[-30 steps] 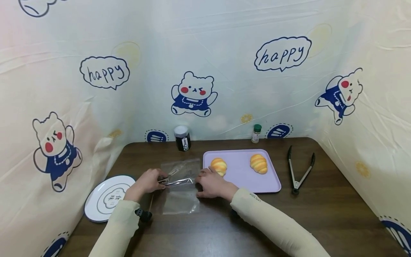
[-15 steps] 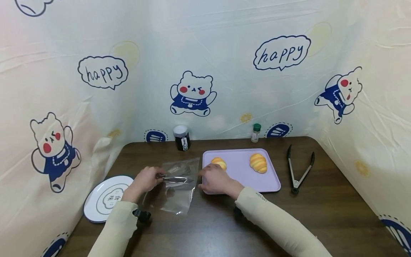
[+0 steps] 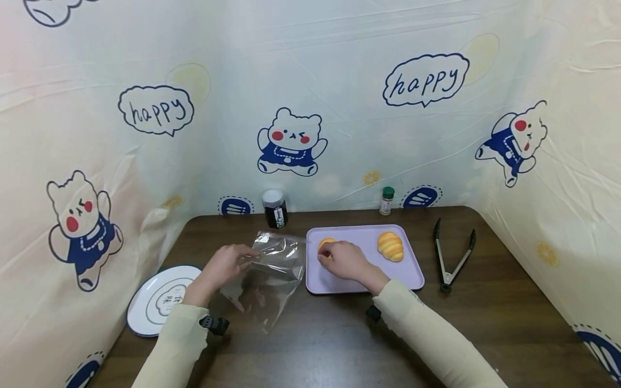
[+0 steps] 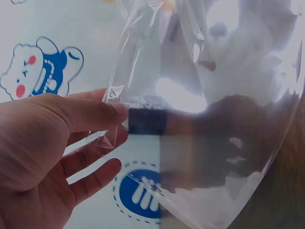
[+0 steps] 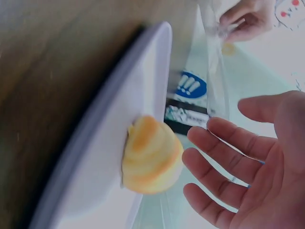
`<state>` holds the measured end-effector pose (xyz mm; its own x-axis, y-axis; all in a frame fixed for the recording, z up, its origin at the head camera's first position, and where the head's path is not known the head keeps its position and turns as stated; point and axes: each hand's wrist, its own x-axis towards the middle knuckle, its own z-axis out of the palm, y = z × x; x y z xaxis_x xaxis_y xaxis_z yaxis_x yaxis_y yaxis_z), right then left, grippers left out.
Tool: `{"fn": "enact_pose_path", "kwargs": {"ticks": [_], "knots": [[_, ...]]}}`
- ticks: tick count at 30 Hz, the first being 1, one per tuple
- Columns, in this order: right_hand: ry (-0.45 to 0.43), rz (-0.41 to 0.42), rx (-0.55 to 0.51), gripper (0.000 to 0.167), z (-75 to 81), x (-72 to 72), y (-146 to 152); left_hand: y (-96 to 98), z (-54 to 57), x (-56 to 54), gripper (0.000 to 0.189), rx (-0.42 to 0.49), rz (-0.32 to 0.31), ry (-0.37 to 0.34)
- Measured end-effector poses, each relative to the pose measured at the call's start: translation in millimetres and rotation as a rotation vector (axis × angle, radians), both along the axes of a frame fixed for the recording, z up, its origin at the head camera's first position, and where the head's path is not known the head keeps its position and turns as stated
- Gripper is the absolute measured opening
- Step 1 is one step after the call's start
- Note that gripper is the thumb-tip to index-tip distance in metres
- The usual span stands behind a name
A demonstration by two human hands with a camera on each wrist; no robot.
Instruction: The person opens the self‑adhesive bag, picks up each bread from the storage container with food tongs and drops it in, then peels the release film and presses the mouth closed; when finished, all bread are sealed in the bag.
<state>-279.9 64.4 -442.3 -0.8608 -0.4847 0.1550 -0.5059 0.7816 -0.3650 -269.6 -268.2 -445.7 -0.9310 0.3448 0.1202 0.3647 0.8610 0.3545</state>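
My left hand (image 3: pixel 225 269) pinches a clear plastic bag (image 3: pixel 278 261) by its edge between thumb and index finger, the other fingers loose. In the left wrist view, the bag (image 4: pixel 228 138) hangs spread out to the right of the thumb. My right hand (image 3: pixel 348 261) hovers over the left part of a lilac tray (image 3: pixel 359 234), its fingers spread and holding nothing in the right wrist view. Just beyond those fingertips sits a striped yellow bread roll (image 5: pixel 153 157), mostly hidden behind the hand in the head view. Another bread roll (image 3: pixel 390 247) lies on the tray's right side.
Black-tipped tongs (image 3: pixel 450 269) lie spread to the right of the tray. A white plate (image 3: pixel 147 310) rests at the table's left edge. Along the back stand a dark jar (image 3: pixel 275 210) with a pale lid and a small green-capped bottle (image 3: pixel 386 202).
My right hand has left the bag and moved right, over the left bread roll. My left hand still pinches the bag, which is now lifted and spread in a different shape.
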Motion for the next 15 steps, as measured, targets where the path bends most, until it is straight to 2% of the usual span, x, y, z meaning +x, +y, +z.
{"fn": "enact_pose_path", "kwargs": {"ticks": [7, 15], "knots": [[-0.097, -0.064, -0.073, 0.031, 9.3, -4.3, 19, 21.9, 13.0, 5.5, 0.032, 0.003, -0.073, 0.061], [-0.184, -0.032, -0.141, 0.034, 15.8, -3.2, 26, 50.0, 21.5, 9.6, 0.034, -0.005, -0.152, 0.105]]}}
